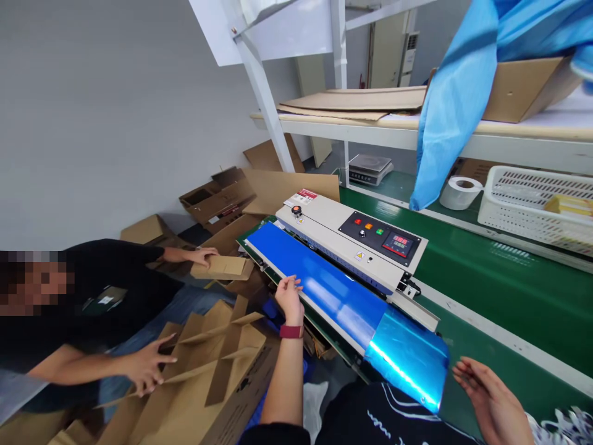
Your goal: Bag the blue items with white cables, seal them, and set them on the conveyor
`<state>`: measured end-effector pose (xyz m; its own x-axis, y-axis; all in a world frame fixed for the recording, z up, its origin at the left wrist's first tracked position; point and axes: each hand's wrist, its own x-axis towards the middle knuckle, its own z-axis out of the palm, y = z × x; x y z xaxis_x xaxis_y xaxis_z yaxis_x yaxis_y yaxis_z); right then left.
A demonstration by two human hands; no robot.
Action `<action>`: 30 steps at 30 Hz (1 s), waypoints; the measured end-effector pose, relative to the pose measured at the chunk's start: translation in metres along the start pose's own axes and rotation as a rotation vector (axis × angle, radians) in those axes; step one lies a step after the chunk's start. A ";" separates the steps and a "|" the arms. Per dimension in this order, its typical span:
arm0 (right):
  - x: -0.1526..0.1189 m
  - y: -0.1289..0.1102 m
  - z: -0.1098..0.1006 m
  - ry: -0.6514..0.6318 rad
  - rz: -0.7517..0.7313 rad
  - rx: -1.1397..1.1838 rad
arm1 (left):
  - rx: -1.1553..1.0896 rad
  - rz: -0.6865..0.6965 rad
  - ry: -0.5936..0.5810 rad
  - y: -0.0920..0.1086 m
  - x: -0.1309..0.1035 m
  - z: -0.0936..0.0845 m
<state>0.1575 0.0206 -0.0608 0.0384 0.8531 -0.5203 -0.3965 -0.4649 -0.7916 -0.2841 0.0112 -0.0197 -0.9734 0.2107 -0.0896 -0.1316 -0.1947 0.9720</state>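
Observation:
A long sealing machine (324, 222) with a lit red display stands on the green table, its blue belt (324, 278) running along the near side. At the belt's right end lies a shiny light-blue foil bag (410, 355). My left hand (290, 296), with a dark red band on the wrist, is over the belt's near edge, fingers curled; whether it holds anything cannot be made out. To the right of the bag, my right hand (484, 386) is apart from it, palm turned inward, fingers loosely extended and nothing in them.
At the left, a person in black (111, 284) holds a flat carton (222, 267) beside a divided box (185, 395). Behind the machine are a scale (370, 168), a tape roll (461, 193) and a white basket (532, 210). Blue sheeting (456, 99) hangs from the shelf (380, 128).

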 end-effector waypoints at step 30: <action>0.016 -0.058 -0.122 0.108 -0.426 -1.839 | 0.461 -0.200 -1.450 0.016 -0.319 0.124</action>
<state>0.2926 0.0325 -0.0625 -0.0653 0.9812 -0.1817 0.9908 0.0422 -0.1286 0.0480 0.0593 0.0517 0.1027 0.9731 -0.2062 0.1000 0.1962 0.9755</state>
